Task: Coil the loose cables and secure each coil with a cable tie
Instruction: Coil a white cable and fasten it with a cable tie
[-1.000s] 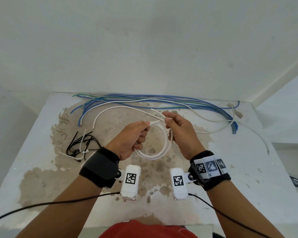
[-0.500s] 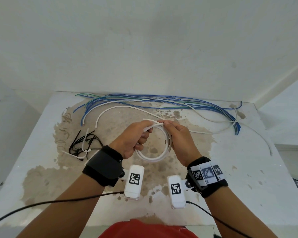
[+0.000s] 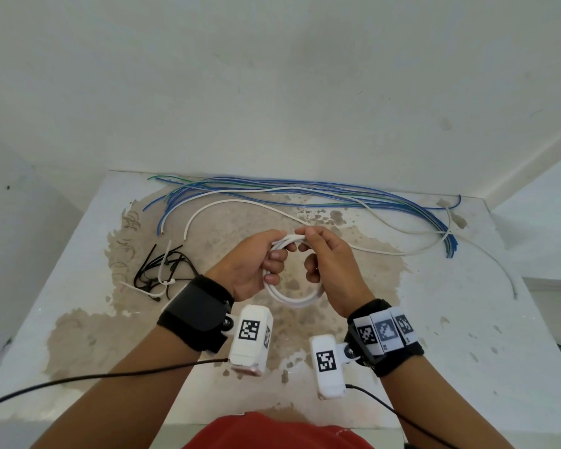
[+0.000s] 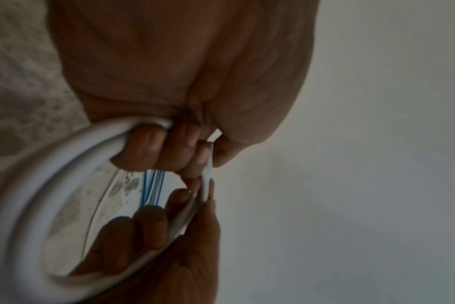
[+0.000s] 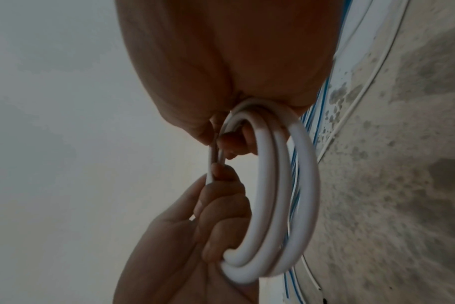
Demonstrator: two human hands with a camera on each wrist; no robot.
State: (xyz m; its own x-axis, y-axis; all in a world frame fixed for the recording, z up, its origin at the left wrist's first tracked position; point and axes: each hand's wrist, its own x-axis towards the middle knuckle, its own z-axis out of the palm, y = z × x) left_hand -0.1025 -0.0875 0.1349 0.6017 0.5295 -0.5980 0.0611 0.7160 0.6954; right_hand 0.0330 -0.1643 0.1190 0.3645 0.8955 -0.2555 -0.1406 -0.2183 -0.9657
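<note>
A white cable coil [image 3: 292, 298] of a few loops is held above the stained table [image 3: 467, 319]. My left hand [image 3: 274, 254] grips the coil's top left, fingers curled through the ring. My right hand [image 3: 308, 251] pinches the top right, thumb inside the loop. In the left wrist view the coil [image 4: 39, 164] curves past my left hand's fingers [image 4: 153, 148]. The right wrist view shows the coil [image 5: 273, 185] as stacked loops. Black and white cable ties [image 3: 162, 270] lie in a pile to the left.
Long blue cables [image 3: 305, 189] run along the table's far edge and bend down at the right. A loose white cable [image 3: 240, 205] arcs behind my hands. Another thin white cable [image 3: 499, 270] trails off to the right. A white wall stands behind the table.
My hands have come together at the coil's top. The cable end that my right hand held apart now lies gathered into the loops, and the coil looks smaller and tighter.
</note>
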